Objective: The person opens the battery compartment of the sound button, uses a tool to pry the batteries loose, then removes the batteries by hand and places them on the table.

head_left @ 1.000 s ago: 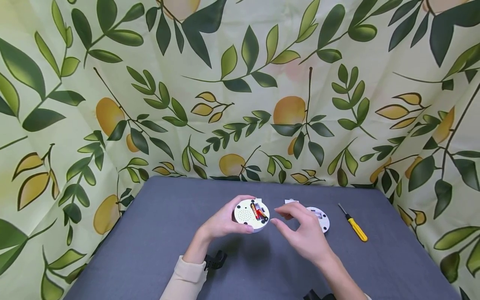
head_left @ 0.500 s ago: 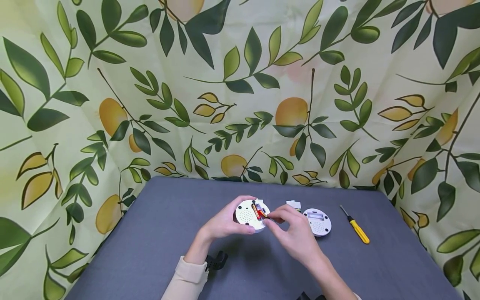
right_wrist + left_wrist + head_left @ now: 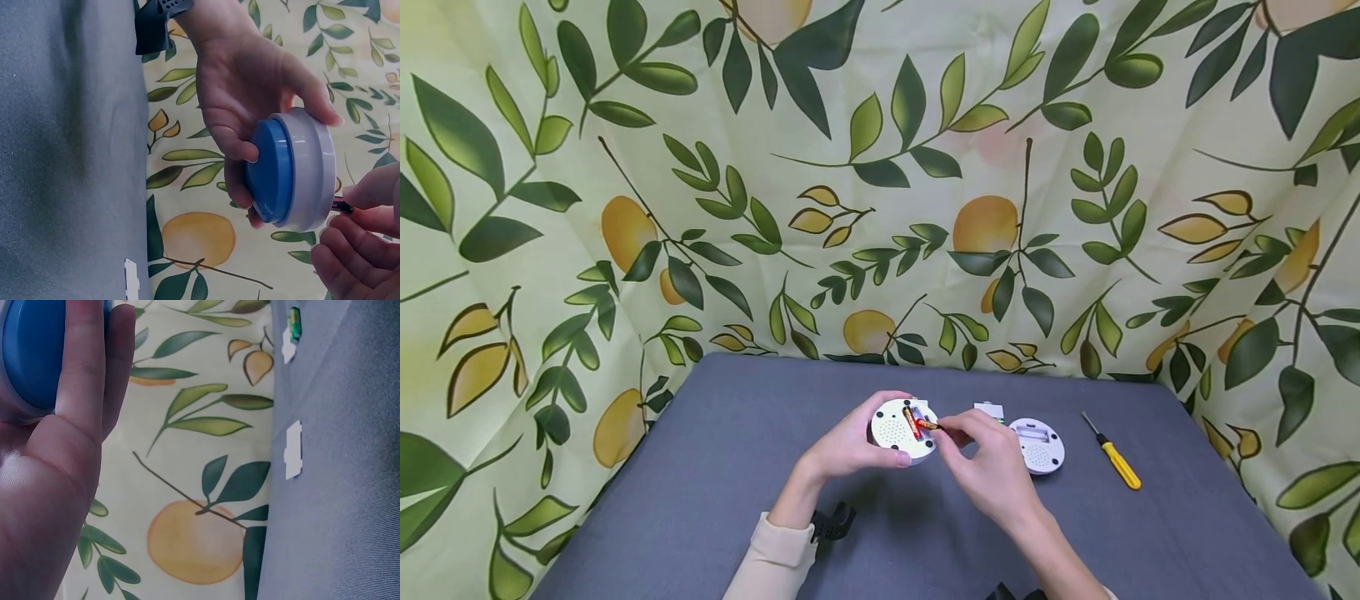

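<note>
My left hand (image 3: 850, 440) grips a round white push-button device (image 3: 891, 427) by its edge, underside facing up. Its blue domed top (image 3: 270, 172) shows in the right wrist view. The underside has speaker holes, dark feet and an uncovered battery compartment. One red battery (image 3: 912, 423) lies in that compartment. With thumb and forefinger, my right hand (image 3: 992, 462) pinches the outer end of a second red battery (image 3: 928, 425), which slants out over the compartment's right side. That battery's dark end (image 3: 341, 205) sticks out beside the device in the right wrist view.
To the right, a second round white device (image 3: 1039, 448) lies with its compartment uncovered. A white battery cover (image 3: 988, 410) lies behind it. Farther right is a yellow-handled screwdriver (image 3: 1116, 458). In the left wrist view, a green battery (image 3: 295, 325) lies by a white piece (image 3: 288, 347).
My right hand has moved left to the device and taken hold of the crosswise red battery, whose outer end has swung upward. The left hand has stayed nearly still with the device.
</note>
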Demonstrator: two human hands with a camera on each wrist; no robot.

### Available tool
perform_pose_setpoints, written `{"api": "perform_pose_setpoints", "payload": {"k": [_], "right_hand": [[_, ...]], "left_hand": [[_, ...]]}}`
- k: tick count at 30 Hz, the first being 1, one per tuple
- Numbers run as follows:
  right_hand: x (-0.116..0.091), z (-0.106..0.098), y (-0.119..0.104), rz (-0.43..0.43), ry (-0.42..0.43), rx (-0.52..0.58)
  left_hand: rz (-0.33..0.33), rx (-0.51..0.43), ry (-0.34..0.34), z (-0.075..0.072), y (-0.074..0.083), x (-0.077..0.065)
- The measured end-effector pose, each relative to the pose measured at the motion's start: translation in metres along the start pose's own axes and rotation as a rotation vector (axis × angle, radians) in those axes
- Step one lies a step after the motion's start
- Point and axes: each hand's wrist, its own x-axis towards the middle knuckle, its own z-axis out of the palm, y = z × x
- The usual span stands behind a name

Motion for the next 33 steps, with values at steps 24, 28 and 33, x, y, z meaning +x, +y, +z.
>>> {"api": "perform_pose_setpoints", "payload": {"k": [24,28,33], "right_hand": [[0.01,0.0,0.037,0.449,-0.094,0.42],[0.01,0.005,0.047,0.459,-0.088,0.471],[0.011,0.013,0.06,0.497,-0.069,0.521]], "left_hand": [[-0.042,0.039,0.064,-0.011,0.0,-0.001],[-0.051,0.034,0.075,-0.013,0.0,-0.003],[-0.049,0.026,0.086,-0.013,0.0,-0.005]]}}
